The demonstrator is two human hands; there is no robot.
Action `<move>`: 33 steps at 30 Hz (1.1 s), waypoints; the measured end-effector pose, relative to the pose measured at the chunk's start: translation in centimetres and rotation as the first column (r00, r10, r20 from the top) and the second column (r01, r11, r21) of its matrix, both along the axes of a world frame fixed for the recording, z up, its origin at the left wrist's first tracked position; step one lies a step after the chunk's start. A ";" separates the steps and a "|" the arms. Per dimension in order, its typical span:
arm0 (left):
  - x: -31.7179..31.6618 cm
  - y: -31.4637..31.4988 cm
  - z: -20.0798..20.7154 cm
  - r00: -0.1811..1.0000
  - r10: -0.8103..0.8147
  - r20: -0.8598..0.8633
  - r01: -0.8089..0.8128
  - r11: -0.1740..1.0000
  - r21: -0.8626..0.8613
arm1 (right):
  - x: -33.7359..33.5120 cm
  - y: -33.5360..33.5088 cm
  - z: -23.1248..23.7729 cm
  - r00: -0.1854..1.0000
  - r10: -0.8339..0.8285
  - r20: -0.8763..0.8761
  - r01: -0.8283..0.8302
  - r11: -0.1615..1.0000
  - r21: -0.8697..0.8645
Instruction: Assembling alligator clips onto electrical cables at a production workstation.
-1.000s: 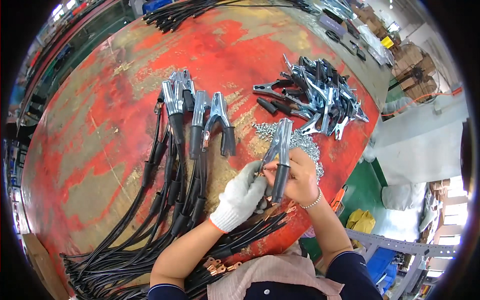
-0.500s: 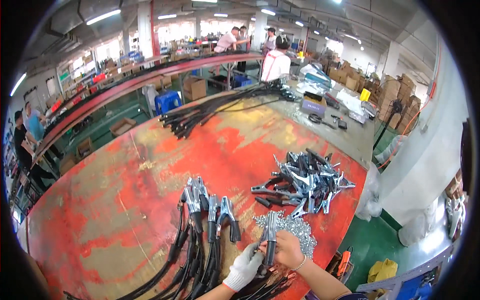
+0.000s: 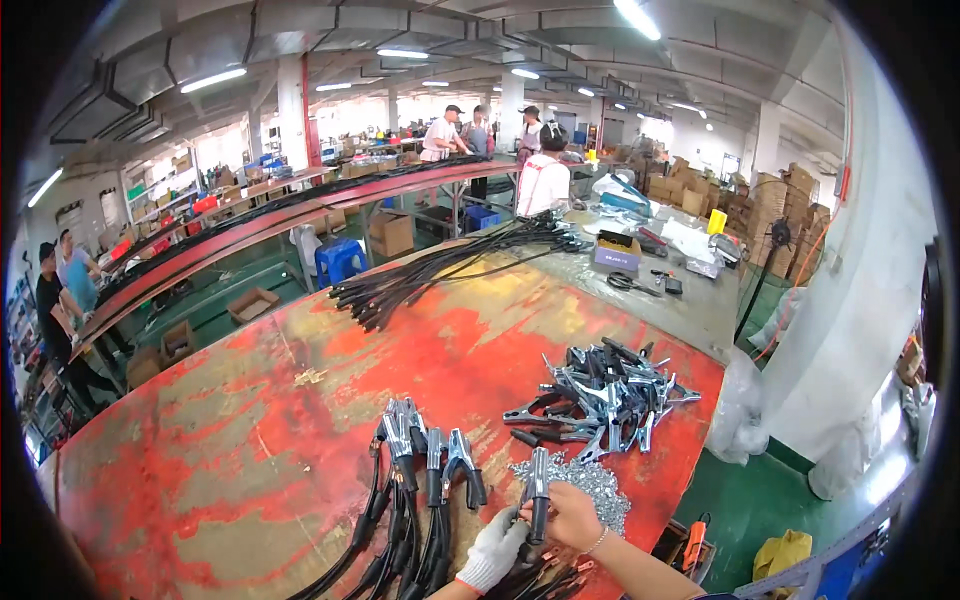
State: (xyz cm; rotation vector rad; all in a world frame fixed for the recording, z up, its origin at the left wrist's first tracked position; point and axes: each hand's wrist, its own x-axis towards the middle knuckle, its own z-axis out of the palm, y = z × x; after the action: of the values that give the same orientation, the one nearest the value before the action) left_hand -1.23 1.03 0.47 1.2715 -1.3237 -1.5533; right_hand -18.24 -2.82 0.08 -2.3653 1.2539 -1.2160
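Observation:
A silver metal spring clamp (image 3: 539, 477) with black-sleeved handles stands jaws up between my hands. My left hand (image 3: 496, 549), in a white glove, is closed at its lower left side; a cable end there is partly hidden. From the right my right hand (image 3: 573, 514), bare with a bracelet at the wrist, grips the black handle. Just beyond lies a heap of small shiny metal fasteners (image 3: 592, 484). Left of my hands are clamps joined to black cables (image 3: 404, 432). Below them, cables with copper lugs (image 3: 568, 580) are partly covered by my arms.
A pile of loose clamps (image 3: 612, 395) lies on the worn red table (image 3: 230, 450). A bundle of black cables (image 3: 430, 278) is at its far side. Scissors (image 3: 632, 285) and an open box (image 3: 617, 250) sit on the grey surface. Several people work further off.
The view has tilted up, so the table sits lower in the picture. Both hands stay at the same clamp, with little visible shift between them.

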 end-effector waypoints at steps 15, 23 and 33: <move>-0.1 -0.2 -2.3 0.996 0.054 -0.069 -0.058 0.996 -0.064 | 0.2 0.3 -0.2 0.997 -0.067 -0.039 0.068 0.998 0.018; -0.1 -0.1 -2.0 0.996 0.058 -0.074 -0.062 0.997 -0.053 | 0.7 0.5 0.6 0.999 -0.027 0.028 0.027 1.000 0.005; 0.2 -0.3 -2.5 0.994 0.045 -0.097 -0.048 0.999 -0.020 | 0.4 -0.7 -0.1 0.995 0.077 0.057 -0.077 0.997 -0.008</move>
State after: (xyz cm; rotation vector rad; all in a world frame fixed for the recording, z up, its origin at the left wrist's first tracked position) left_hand -1.05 0.71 -2.01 1.1898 -1.2388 -1.5438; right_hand -17.81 -3.51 -0.06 -2.3418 1.1326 -1.2564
